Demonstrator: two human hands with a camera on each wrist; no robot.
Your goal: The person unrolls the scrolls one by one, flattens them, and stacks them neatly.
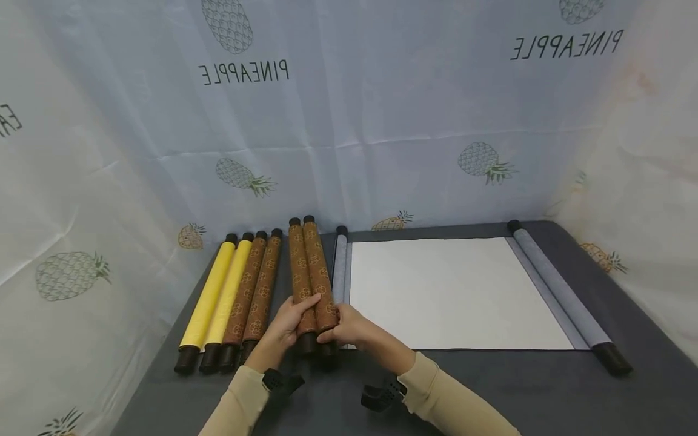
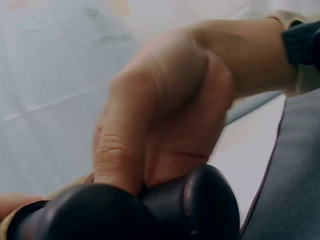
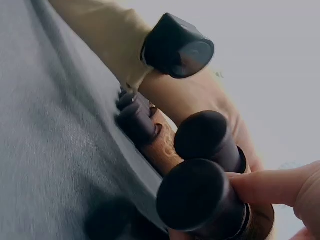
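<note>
Extending from six o'clock with fingers curled, a person's left hand [image 1: 286,322] and right hand [image 1: 351,327] grip the near ends of two brown, flower-patterned, black-capped cylindrical rolls [image 1: 317,260], slanting side by side toward eleven, a white rectangular sheet [image 1: 452,295] at three o'clock.

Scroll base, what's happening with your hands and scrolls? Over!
Left hand and right hand gripping two brown scrolls. They're side by side. Open scroll close on their right.

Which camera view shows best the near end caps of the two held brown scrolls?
The right wrist view: both black end caps appear close, round faces nearly whole. The left wrist view is close too, but its lower edge cuts them; the head view shows them small.
</note>
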